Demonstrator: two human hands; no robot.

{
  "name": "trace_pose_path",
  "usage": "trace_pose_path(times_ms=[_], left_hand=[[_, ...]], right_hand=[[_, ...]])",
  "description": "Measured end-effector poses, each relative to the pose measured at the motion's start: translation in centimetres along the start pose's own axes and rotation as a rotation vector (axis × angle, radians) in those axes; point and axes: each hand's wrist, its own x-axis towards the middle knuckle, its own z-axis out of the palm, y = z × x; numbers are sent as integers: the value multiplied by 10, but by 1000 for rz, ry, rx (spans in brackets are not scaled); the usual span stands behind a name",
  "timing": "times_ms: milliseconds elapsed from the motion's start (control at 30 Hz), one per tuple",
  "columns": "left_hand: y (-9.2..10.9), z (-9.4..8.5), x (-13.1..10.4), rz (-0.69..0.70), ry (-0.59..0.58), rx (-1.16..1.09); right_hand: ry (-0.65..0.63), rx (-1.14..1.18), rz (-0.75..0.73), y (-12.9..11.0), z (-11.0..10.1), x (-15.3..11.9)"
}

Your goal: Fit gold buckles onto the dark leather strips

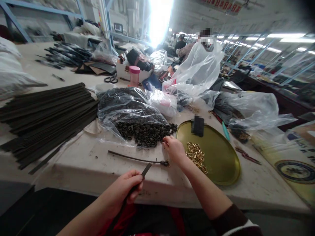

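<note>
My left hand (130,185) is closed around a dark strap (147,169), whose short end sticks out past the thumb while the rest hangs toward my lap. My right hand (173,149) is beside the right edge of a pile of small dark loops (147,133), fingertips pinched together; what they hold is too small to name. Between the hands and the pile, a thin dark strap (133,158) lies on the table with a buckle-like end at its right. Gold buckles (196,156) lie on the left part of an oval green-gold tray (221,160).
A stack of dark straps (51,114) covers the table's left side. Behind the loops are a clear plastic bag (128,105), a pink-lidded jar (134,76) and black scissors (111,78). Red-handled pliers (247,155) lie right of the tray. People work in the background.
</note>
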Motion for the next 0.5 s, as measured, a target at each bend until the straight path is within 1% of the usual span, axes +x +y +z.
trace_pose_path(times_ms=[67,133,200,267,333,400,500], left_hand=[[4,2,2,-27,0,-42],[6,4,3,-48,13,-66],[6,7,1,-50,34,-84],[5,11,-2,-41,43,-88],[4,15,-5,-22,35,-76],[1,19,-9,11,22,-30],[-1,25,-13,85,32,111]], right_hand=[[-18,-20,-2,3,10,9],[-30,-30,-6,3,14,12],[-30,-28,-11,4,12,9],[-7,29,-16,6,6,1],[8,215,18,5,0,-13],[-20,532,104,-1,-7,-32],[-98,1054,243,-16,-17,-64]])
